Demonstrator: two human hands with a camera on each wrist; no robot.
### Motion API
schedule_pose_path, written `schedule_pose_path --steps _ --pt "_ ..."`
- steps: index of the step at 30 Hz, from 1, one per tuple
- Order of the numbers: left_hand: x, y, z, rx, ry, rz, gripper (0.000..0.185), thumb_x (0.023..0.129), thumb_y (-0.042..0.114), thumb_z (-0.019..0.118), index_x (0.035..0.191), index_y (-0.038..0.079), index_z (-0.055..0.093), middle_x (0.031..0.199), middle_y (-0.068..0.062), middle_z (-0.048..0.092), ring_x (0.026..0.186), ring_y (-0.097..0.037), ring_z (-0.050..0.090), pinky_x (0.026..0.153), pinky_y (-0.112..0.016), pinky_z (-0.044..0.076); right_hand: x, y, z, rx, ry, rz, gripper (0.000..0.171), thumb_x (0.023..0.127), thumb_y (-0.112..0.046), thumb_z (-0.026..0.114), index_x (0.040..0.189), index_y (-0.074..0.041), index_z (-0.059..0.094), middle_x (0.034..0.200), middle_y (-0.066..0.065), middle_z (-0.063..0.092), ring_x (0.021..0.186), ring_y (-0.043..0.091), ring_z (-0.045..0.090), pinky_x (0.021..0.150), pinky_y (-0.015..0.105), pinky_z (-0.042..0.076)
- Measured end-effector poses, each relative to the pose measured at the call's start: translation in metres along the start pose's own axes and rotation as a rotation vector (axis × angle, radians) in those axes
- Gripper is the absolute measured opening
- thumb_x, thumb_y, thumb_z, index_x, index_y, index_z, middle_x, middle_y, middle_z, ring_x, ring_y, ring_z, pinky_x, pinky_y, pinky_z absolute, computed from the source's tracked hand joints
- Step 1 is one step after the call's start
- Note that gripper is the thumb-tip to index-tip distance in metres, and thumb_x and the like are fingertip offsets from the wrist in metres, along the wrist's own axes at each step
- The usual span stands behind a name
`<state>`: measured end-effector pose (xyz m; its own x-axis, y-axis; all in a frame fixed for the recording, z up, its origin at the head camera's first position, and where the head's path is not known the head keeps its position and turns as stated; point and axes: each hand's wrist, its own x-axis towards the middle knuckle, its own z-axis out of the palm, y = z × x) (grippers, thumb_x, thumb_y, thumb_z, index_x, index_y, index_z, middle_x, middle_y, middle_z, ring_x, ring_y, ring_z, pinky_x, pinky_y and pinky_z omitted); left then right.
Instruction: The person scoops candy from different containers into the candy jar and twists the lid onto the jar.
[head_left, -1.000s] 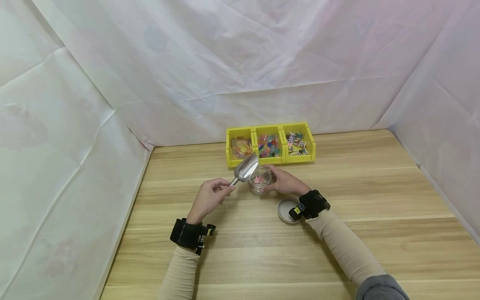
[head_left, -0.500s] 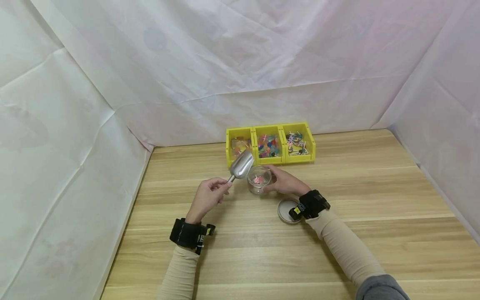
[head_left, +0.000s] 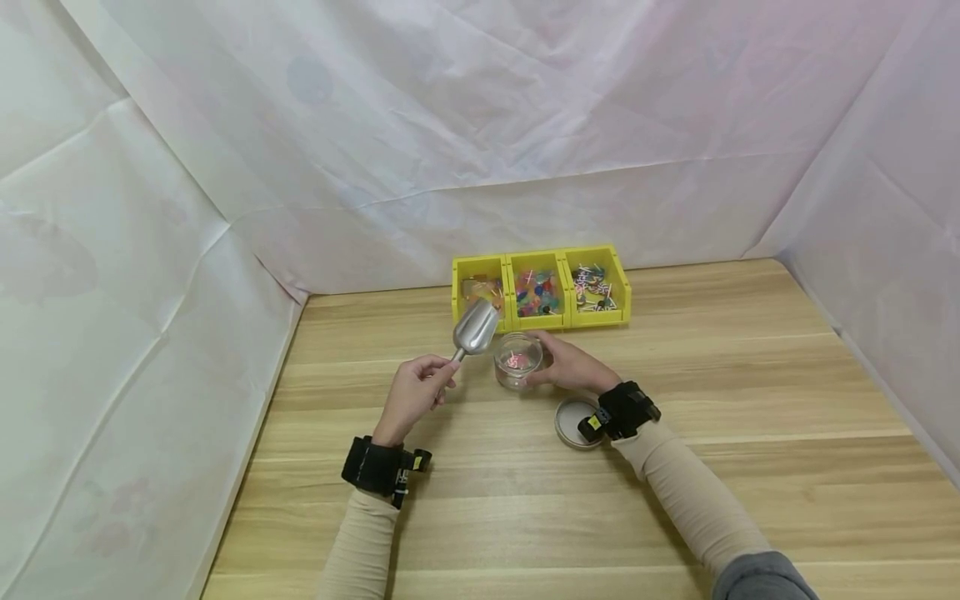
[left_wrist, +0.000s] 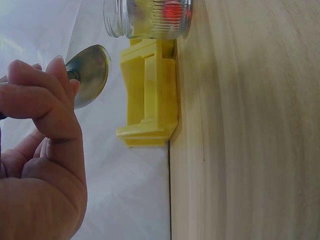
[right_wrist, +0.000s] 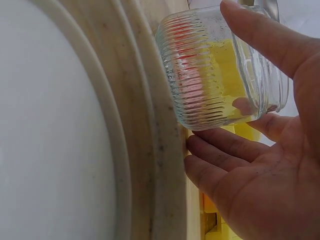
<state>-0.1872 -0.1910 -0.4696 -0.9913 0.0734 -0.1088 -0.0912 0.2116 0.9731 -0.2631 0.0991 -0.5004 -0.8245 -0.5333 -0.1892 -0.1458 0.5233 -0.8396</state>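
My left hand [head_left: 415, 395] grips the handle of a metal scoop [head_left: 476, 326], raised above the table just left of a ribbed glass jar [head_left: 517, 377]. The scoop's bowl overlaps the front of the left yellow bin in the head view. My right hand [head_left: 573, 364] holds the jar from its right side, thumb and fingers around the glass. Inside the jar lie small red, pink and white pieces [right_wrist: 187, 70] near the bottom. A round lid [head_left: 573, 421] rests on the table beneath my right wrist.
Three joined yellow bins [head_left: 540, 321] stand behind the jar, against the white cloth backdrop [head_left: 465, 225]. They contain small colourful pieces, with little sticks showing in the right bin. White cloth also encloses the wooden table [head_left: 480, 517] on both sides.
The scoop has moved left, away from over the jar's rim, and its bowl has turned more upright in the head view. My right hand and the jar have hardly moved.
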Motion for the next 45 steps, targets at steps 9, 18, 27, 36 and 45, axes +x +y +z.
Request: schedule_pose_path --steps 9,18,27,36,45 --pt "0.005 -0.004 0.001 -0.002 0.001 -0.009 0.042 0.094 0.033 0.069 0.110 -0.006 0.068 0.093 -0.032 0.066 0.053 -0.013 0.053 0.045 -0.019 0.042 -0.001 0.001 -0.001 0.009 0.001 0.008 0.097 0.079 -0.038 0.084 0.155 -0.016 0.028 0.156 0.016 0.036 0.146 0.035 0.028 0.119 0.055 0.023" --pt "0.010 -0.009 0.002 -0.018 -0.001 -0.014 0.045 0.094 0.035 0.069 0.110 -0.007 0.067 0.094 -0.032 0.067 0.054 -0.013 0.055 0.046 -0.019 0.043 -0.002 -0.001 -0.002 0.017 -0.002 -0.018 0.097 0.079 -0.039 0.083 0.155 -0.015 0.028 0.155 0.018 0.037 0.143 0.036 0.033 0.116 0.054 0.030" --pt "0.019 -0.012 0.004 -0.020 0.024 -0.033 0.041 0.096 0.033 0.066 0.111 -0.005 0.067 0.099 -0.032 0.066 0.055 -0.014 0.056 0.048 -0.020 0.046 0.001 -0.003 -0.002 0.023 -0.003 -0.015 0.095 0.079 -0.036 0.084 0.154 -0.016 0.029 0.154 0.016 0.038 0.144 0.034 0.033 0.117 0.052 0.029" --pt "0.031 -0.015 0.010 -0.030 0.060 -0.030 0.046 0.095 0.037 0.066 0.112 -0.005 0.068 0.097 -0.030 0.067 0.054 -0.012 0.056 0.046 -0.020 0.045 -0.001 -0.003 -0.002 0.028 -0.007 -0.025 0.095 0.078 -0.036 0.084 0.154 -0.016 0.030 0.153 0.015 0.040 0.144 0.033 0.033 0.117 0.051 0.030" --pt "0.045 -0.015 0.016 -0.048 0.062 -0.031 0.046 0.096 0.036 0.066 0.112 -0.007 0.066 0.097 -0.026 0.068 0.057 -0.013 0.057 0.048 -0.021 0.047 -0.002 -0.001 -0.001 0.041 -0.005 -0.023 0.094 0.079 -0.032 0.084 0.154 -0.014 0.030 0.153 0.016 0.040 0.143 0.034 0.033 0.117 0.051 0.029"
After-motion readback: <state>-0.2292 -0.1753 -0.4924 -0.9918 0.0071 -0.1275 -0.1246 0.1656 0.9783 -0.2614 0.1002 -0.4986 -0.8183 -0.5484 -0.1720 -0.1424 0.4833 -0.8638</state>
